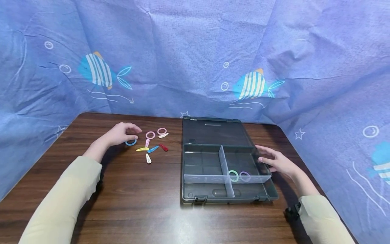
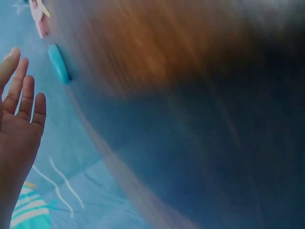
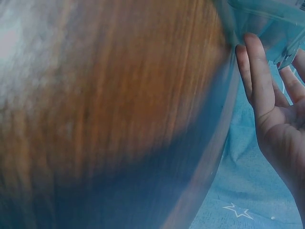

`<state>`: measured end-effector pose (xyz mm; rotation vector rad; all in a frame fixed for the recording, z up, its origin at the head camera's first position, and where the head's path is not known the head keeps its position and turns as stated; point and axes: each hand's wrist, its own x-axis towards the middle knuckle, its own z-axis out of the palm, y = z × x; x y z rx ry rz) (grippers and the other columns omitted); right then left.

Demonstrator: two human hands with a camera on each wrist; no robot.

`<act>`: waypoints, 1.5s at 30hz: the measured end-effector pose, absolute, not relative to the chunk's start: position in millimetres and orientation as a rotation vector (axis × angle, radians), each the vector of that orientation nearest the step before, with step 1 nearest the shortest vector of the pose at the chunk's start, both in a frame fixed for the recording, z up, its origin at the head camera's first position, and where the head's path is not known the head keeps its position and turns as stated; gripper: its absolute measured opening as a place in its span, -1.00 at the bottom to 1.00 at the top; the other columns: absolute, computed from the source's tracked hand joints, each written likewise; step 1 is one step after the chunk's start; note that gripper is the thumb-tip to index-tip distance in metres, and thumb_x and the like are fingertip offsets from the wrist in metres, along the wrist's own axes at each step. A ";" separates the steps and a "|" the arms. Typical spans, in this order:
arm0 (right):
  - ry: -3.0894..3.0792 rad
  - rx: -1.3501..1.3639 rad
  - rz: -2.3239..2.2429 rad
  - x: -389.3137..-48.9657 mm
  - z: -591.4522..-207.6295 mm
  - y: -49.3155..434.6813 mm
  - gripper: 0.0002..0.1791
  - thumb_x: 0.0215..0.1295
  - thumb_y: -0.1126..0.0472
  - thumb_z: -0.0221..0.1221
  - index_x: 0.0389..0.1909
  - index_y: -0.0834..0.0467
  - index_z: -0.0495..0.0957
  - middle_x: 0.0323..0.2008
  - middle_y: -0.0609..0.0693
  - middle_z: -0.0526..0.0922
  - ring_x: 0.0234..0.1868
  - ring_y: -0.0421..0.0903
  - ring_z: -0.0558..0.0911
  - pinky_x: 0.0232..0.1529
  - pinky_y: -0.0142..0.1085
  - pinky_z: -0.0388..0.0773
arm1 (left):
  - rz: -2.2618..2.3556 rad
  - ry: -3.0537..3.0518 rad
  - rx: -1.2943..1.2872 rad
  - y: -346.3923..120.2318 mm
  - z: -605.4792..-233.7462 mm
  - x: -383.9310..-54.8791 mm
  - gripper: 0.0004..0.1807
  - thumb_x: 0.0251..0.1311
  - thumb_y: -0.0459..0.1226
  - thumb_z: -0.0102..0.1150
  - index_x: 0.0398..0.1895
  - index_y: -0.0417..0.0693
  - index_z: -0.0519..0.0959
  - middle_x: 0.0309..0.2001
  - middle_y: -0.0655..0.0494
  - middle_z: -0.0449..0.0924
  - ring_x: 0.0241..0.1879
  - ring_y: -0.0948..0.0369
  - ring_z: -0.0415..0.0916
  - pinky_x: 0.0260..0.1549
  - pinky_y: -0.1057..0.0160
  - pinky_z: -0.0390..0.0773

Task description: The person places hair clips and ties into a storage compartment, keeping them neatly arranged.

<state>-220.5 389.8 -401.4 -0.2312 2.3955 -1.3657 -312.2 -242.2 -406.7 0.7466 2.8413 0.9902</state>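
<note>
Over the far left of the table, my left hand hovers with loosely bent fingers, right by a blue ring. In the left wrist view its fingers stand apart from that ring and hold nothing. Two pink rings and several snap hair clips in pink, yellow, blue, red and white lie to its right. A dark see-through organizer box lies with its lid folded back. My right hand rests against the box's right wall, fingers fairly straight. Inside are a green ring and a purple ring.
Clear dividers split the box into compartments. Latches stick out at its front edge. Beneath everything is a dark wooden table, with a blue fish-print cloth hanging behind and at the sides.
</note>
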 end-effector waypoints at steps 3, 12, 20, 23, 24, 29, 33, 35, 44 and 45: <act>2.388 -0.220 -1.378 -220.9 -402.0 389.3 -0.28 0.37 0.05 0.08 0.46 0.04 0.01 0.36 0.31 0.10 -0.03 -0.39 0.53 -0.17 -0.09 0.57 | 0.980 2.811 0.721 -248.2 -409.9 -314.8 -0.72 0.15 -0.43 0.21 -0.05 -0.28 0.58 -0.09 -0.19 0.62 -0.02 -0.10 0.53 -0.03 -0.10 0.44; 2.391 -0.212 -1.366 -222.2 -403.2 390.5 -0.28 0.36 0.03 0.08 0.46 0.00 0.01 0.37 0.28 0.11 -0.02 -0.38 0.54 -0.15 -0.08 0.56 | 0.892 2.812 0.649 -258.0 -417.2 -322.6 -0.81 0.09 -0.41 0.26 -0.19 -0.20 0.64 -0.25 -0.02 0.66 -0.14 0.01 0.50 -0.09 0.02 0.42; 2.388 -0.207 -1.364 -220.1 -403.7 392.1 -0.28 0.37 0.03 0.08 0.46 0.02 0.01 0.38 0.30 0.09 -0.01 -0.38 0.52 -0.11 -0.01 0.55 | 0.874 2.775 0.631 -259.5 -419.7 -322.9 -0.89 0.07 -0.38 0.29 -0.30 -0.13 0.67 -0.38 0.11 0.64 -0.30 0.16 0.47 -0.25 0.21 0.43; 2.385 -0.208 -1.366 -220.9 -404.6 391.9 -0.28 0.37 0.02 0.07 0.46 0.01 0.01 0.38 0.29 0.09 -0.01 -0.38 0.52 -0.11 -0.01 0.55 | 0.866 2.768 0.639 -258.8 -419.5 -322.2 -0.92 0.08 -0.37 0.29 -0.34 -0.13 0.67 -0.43 0.14 0.63 -0.36 0.21 0.46 -0.29 0.25 0.44; 2.385 -0.198 -1.370 -221.5 -405.0 391.8 -0.28 0.36 0.02 0.08 0.46 -0.01 0.02 0.39 0.27 0.10 -0.01 -0.38 0.52 -0.12 -0.02 0.55 | 0.863 2.765 0.639 -258.5 -419.5 -322.2 -0.94 0.09 -0.36 0.29 -0.35 -0.13 0.67 -0.44 0.14 0.62 -0.37 0.22 0.46 -0.30 0.25 0.44; 2.385 -0.207 -1.375 -223.4 -405.3 392.1 -0.28 0.37 0.03 0.08 0.46 0.00 0.01 0.40 0.27 0.09 -0.01 -0.37 0.52 -0.13 -0.02 0.56 | 0.849 2.763 0.624 -254.7 -417.0 -322.3 -0.97 0.11 -0.34 0.28 -0.40 -0.12 0.67 -0.47 0.14 0.62 -0.40 0.22 0.44 -0.31 0.25 0.43; 2.393 -0.220 -1.370 -223.0 -404.0 392.7 -0.28 0.38 0.04 0.06 0.46 0.02 0.00 0.37 0.31 0.09 -0.01 -0.38 0.51 -0.13 -0.02 0.56 | 0.825 2.776 0.637 -251.6 -414.4 -321.8 -0.96 0.12 -0.33 0.27 -0.44 -0.10 0.67 -0.48 0.14 0.62 -0.41 0.23 0.43 -0.31 0.24 0.41; 2.393 -0.226 -1.370 -222.9 -404.0 393.3 -0.28 0.38 0.05 0.06 0.47 0.04 -0.01 0.36 0.32 0.09 -0.01 -0.38 0.51 -0.13 -0.01 0.56 | 0.814 2.780 0.644 -251.2 -413.6 -321.6 -0.96 0.12 -0.33 0.28 -0.45 -0.09 0.67 -0.48 0.15 0.61 -0.41 0.24 0.42 -0.31 0.24 0.41; 2.393 -0.214 -1.364 -223.7 -405.5 392.1 -0.28 0.37 0.04 0.07 0.46 0.01 0.01 0.36 0.29 0.11 -0.03 -0.41 0.52 -0.12 0.02 0.55 | 0.772 2.766 0.699 -252.5 -410.5 -323.3 -0.95 0.09 -0.30 0.30 -0.47 -0.09 0.68 -0.49 0.15 0.63 -0.42 0.24 0.44 -0.35 0.28 0.42; 2.394 -0.215 -1.363 -223.6 -405.6 391.9 -0.29 0.37 0.04 0.07 0.46 0.01 0.01 0.36 0.29 0.11 -0.02 -0.41 0.52 -0.12 0.02 0.55 | 0.763 2.769 0.707 -252.7 -409.9 -323.9 -0.94 0.09 -0.30 0.31 -0.47 -0.08 0.68 -0.49 0.15 0.64 -0.42 0.24 0.44 -0.34 0.28 0.42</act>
